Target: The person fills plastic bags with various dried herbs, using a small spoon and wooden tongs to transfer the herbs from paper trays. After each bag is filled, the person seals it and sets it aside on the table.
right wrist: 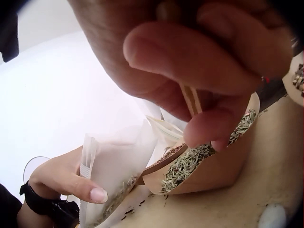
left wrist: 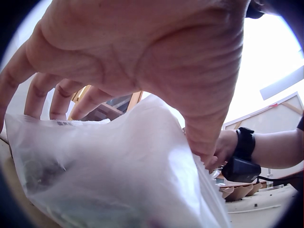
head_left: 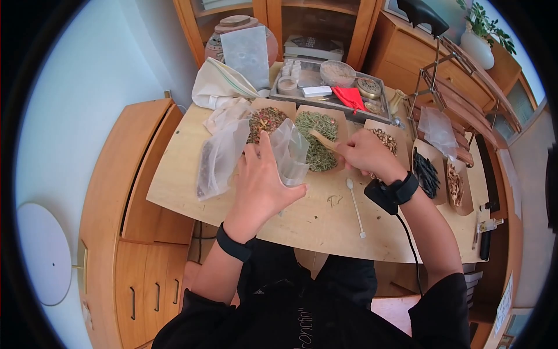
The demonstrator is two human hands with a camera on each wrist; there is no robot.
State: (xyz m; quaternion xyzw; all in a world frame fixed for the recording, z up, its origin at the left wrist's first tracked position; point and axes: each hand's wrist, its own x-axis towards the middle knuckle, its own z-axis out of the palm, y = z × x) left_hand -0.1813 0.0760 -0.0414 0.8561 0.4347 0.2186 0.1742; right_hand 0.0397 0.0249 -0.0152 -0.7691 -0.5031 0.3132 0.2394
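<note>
My left hand (head_left: 261, 180) holds a translucent pouch (head_left: 290, 154), fingers at one edge and thumb at the other. The pouch shows on both sides of the hand, and green bits lie low inside it in the right wrist view. My right hand (head_left: 369, 152) pinches a small wooden scoop (head_left: 324, 141) between thumb and fingers. Its tip is over the dried green herb (head_left: 317, 123), which fills a kraft paper tray (right wrist: 213, 173). Left of that, dried reddish-brown flower bits (head_left: 266, 121) fill another tray, partly behind the left hand.
Further right stand trays of brown pieces (head_left: 386, 139), dark strips (head_left: 426, 174) and tan slices (head_left: 454, 186). A white spoon (head_left: 354, 206) lies in front. Behind are a grey tray (head_left: 279, 100) of containers, a red pouch (head_left: 350, 99) and a cream bag (head_left: 221, 81). A cable hangs from the right wrist.
</note>
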